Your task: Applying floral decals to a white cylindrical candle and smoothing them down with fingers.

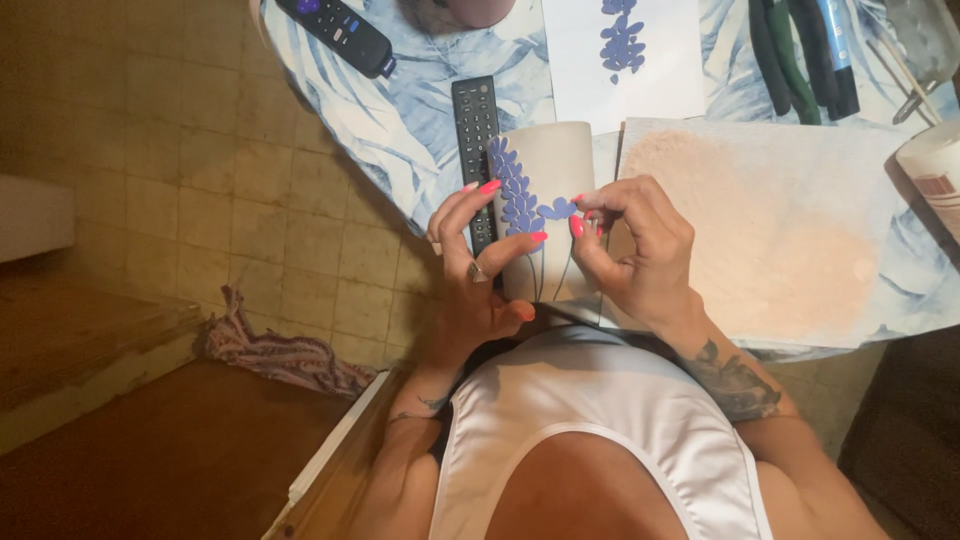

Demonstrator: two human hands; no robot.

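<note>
Pale cylindrical cup point(548, 170) held on its side at the table's near edge, just above the lap. Left hand point(478, 270) wrapped around the cup's left flank, fingers point(510, 247) pressed against the wall; cup firmly gripped. Blue petal shapes point(517, 195) seen in a column on the cup's side, thin stem lines drawn below them. Right hand point(640, 250) pinched shut at thumb and forefinger on a small blue petal piece point(558, 209), which is laid against the cup wall just beside the column.

Black remote point(476, 150) lying directly behind the left hand, partly hidden by its fingers and the cup. Second remote point(338, 32) further back, well apart. White sheet point(660, 80) with more blue shapes behind the cup. Pink-dusted work board point(780, 230) under and beside the right hand. Dark-handled tools point(800, 55) at the far right; a roll point(935, 175) cut off by the frame edge. Leaf-patterned tablecloth point(400, 120) under everything. Crumpled cloth point(280, 350) on the tiled floor, left.
</note>
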